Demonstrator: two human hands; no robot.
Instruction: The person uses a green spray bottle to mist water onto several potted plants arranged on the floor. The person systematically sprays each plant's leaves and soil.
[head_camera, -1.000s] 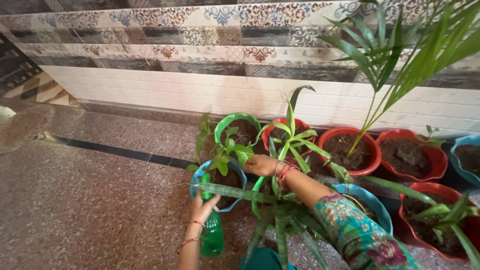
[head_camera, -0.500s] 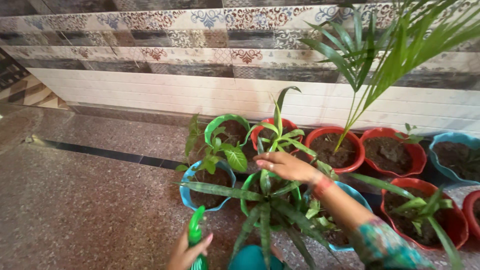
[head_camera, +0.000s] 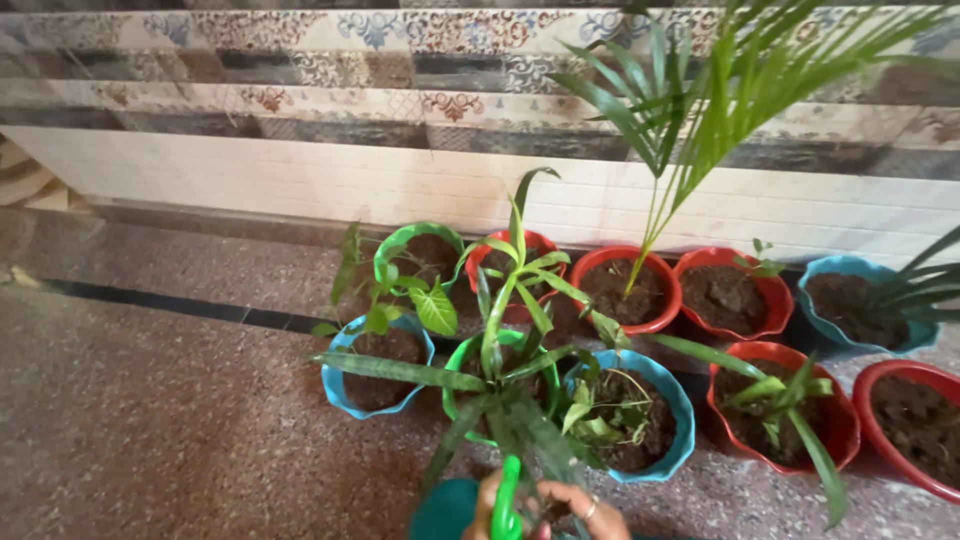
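Right at the bottom edge, a hand (head_camera: 575, 510) curls mostly closed around the green spray bottle (head_camera: 505, 500), fingers wrapped near its neck, a ring showing on one. Which hand this is cannot be told; a second may sit just left of the bottle, too cropped to read. The bottle stands upright, its nozzle just below the long striped leaves of the plant in the green pot (head_camera: 455, 385). Risk, as a judgement: with leaves crowding the nozzle, a squeeze could hit foliage only and miss the soil, or the bottle could snag a leaf and bend it. The blue pot (head_camera: 672, 440) sits touching to the right, another blue pot (head_camera: 335, 385) to the left, red pots (head_camera: 765, 295) behind along the tiled wall (head_camera: 300, 180). Overspray would wet the speckled floor (head_camera: 150, 420).
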